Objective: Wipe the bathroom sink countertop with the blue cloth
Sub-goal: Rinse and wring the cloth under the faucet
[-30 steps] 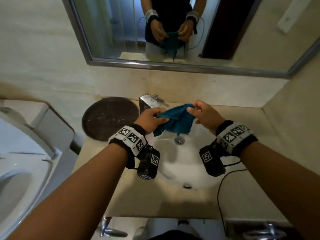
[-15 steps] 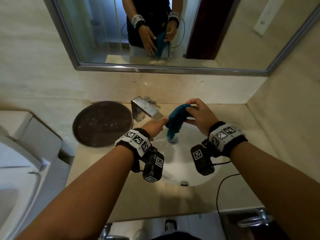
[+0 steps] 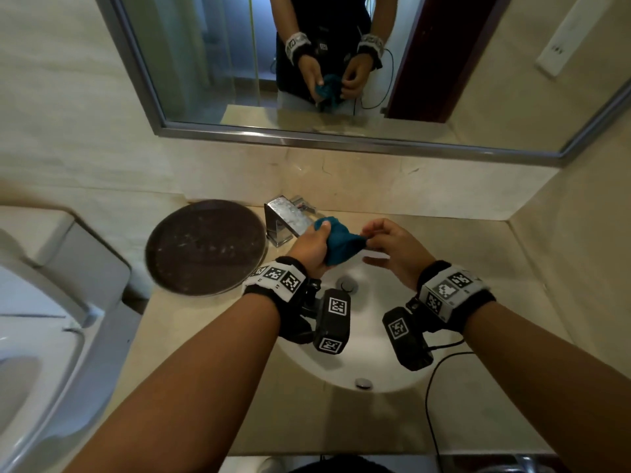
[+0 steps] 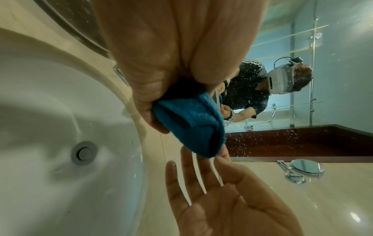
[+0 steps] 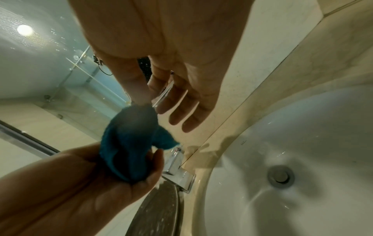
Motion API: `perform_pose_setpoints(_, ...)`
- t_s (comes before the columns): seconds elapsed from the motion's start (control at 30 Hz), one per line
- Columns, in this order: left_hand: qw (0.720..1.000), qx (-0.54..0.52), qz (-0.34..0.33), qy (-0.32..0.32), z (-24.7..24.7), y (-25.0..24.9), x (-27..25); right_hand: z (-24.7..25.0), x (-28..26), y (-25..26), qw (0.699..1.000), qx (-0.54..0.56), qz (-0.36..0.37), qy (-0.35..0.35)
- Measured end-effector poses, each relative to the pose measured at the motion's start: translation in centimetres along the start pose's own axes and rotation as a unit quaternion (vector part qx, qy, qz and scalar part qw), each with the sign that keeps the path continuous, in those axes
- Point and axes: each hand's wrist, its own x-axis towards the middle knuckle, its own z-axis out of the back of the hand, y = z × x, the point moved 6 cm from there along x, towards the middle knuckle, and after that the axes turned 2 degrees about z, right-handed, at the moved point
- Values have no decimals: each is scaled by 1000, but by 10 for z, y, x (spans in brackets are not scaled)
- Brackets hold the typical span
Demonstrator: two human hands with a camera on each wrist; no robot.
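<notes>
The blue cloth (image 3: 341, 245) is bunched up above the back of the white sink basin (image 3: 368, 353), just in front of the faucet (image 3: 286, 220). My left hand (image 3: 312, 247) grips the bunch in its fist. My right hand (image 3: 384, 240) pinches the cloth's right end between thumb and forefinger, its other fingers held straight. In the left wrist view the cloth (image 4: 191, 124) sticks out of the left hand (image 4: 161, 63) above the right palm (image 4: 222, 199). The right wrist view shows the cloth (image 5: 129, 143) between the right hand (image 5: 171, 47) and the left hand (image 5: 80, 183). The beige countertop (image 3: 205, 387) surrounds the basin.
A round dark tray (image 3: 205, 247) lies on the counter left of the faucet. A toilet (image 3: 41, 319) stands at the far left. The mirror (image 3: 341, 63) hangs above the back wall. A side wall closes the right. A black cable (image 3: 430, 387) trails from my right wrist over the counter.
The cloth hung from my right hand half a second ago, the left hand only touching it; now the left hand has closed round it and it is bunched.
</notes>
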Motion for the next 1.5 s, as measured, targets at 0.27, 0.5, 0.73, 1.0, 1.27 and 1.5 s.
perform_pose_setpoints(0.27,997,62,-26,48,-9,-8,-3,-29,12,-14,987,-36,-113,109)
perform_pose_setpoints(0.5,989,130,-72,12,2,-9,-2,-27,20,-20,993,-19,-90,79)
perform_pose_setpoints(0.73,987,106,-114,45,5,-12,-5,-32,14,-26,955,91,-179,218)
perform_pose_setpoints(1.0,985,56,-92,134,0,-13,-11,-53,11,-22,927,98,-200,301)
perform_pose_setpoints(1.27,977,161,-136,31,7,-12,-2,-60,22,-22,913,-336,-21,231)
perform_pose_setpoints(1.5,971,206,-114,-44,11,-11,2,-67,23,-13,816,-530,68,219)
